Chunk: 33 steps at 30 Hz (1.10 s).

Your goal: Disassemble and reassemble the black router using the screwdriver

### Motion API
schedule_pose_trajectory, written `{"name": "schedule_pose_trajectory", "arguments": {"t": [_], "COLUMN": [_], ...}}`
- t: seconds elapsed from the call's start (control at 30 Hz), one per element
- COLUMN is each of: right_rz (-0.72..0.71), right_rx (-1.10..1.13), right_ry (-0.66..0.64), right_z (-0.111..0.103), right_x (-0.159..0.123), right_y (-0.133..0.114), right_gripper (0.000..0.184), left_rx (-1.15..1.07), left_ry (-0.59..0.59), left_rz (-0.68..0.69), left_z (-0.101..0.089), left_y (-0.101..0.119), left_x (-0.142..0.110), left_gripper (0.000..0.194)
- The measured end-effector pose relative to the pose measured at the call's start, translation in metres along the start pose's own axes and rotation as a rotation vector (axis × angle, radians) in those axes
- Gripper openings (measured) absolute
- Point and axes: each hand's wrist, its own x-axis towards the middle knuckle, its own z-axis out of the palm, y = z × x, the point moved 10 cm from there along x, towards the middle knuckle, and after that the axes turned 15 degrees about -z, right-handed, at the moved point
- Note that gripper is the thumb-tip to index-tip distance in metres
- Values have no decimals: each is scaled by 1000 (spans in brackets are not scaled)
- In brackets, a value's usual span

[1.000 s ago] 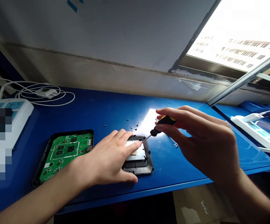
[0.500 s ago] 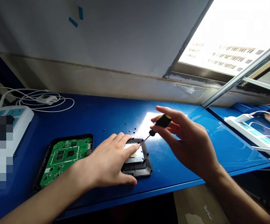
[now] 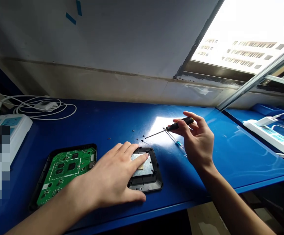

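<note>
My left hand (image 3: 117,173) lies flat with its fingers spread across a black plastic cover (image 3: 156,182). Its index fingertip rests on the silver metal plate (image 3: 146,168) inside that cover. In my right hand (image 3: 198,138) is a black and yellow screwdriver (image 3: 181,124), pinched by the handle. Its shaft points left, the tip close to several small dark screws (image 3: 143,140) behind the cover. Beneath the right hand, on the table, lies a thin tool with a clear blue part (image 3: 178,143). A green circuit board (image 3: 70,166) sits in a black case left of my left hand.
A blue table (image 3: 102,114) runs along the wall. White coiled cable and a plug (image 3: 46,106) lie at the back left, beside a white power strip (image 3: 21,130). Another power strip (image 3: 271,133) stands on the right, past a metal frame (image 3: 244,85).
The screwdriver tip has left the cover and moved back toward the loose screws. My right hand has shifted right, uncovering the thin blue tool. My left hand stays on the cover.
</note>
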Motion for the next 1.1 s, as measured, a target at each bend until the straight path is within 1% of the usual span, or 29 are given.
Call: {"name": "schedule_pose_trajectory", "arguments": {"t": [0.17, 0.37, 0.47, 0.57, 0.7, 0.8, 0.93, 1.1], "right_rz": [18, 23, 20, 31, 115, 195, 274, 310], "right_rx": [6, 36, 59, 54, 51, 83, 134, 158], "right_ry": [-34, -23, 11, 50, 46, 46, 29, 16], "right_z": [5, 6, 0, -14, -31, -39, -38, -34], "right_x": [-3, -5, -4, -5, -13, -25, -38, -46], "right_y": [5, 7, 4, 2, 6, 11, 16, 17], "right_gripper": [43, 45, 44, 45, 47, 47, 45, 44], "left_rx": [0, 14, 19, 14, 10, 18, 27, 6], "left_ry": [-14, -13, -6, -10, -15, -14, -17, 15], "left_rz": [-18, -16, -11, -16, -29, -35, -34, 2], "left_z": [2, 2, 2, 1, 1, 1, 3, 0], "left_y": [-1, -1, -1, -3, -5, -7, -8, -6], "left_x": [0, 2, 1, 1, 1, 2, 2, 1], "left_gripper": [93, 94, 95, 93, 90, 92, 95, 91]}}
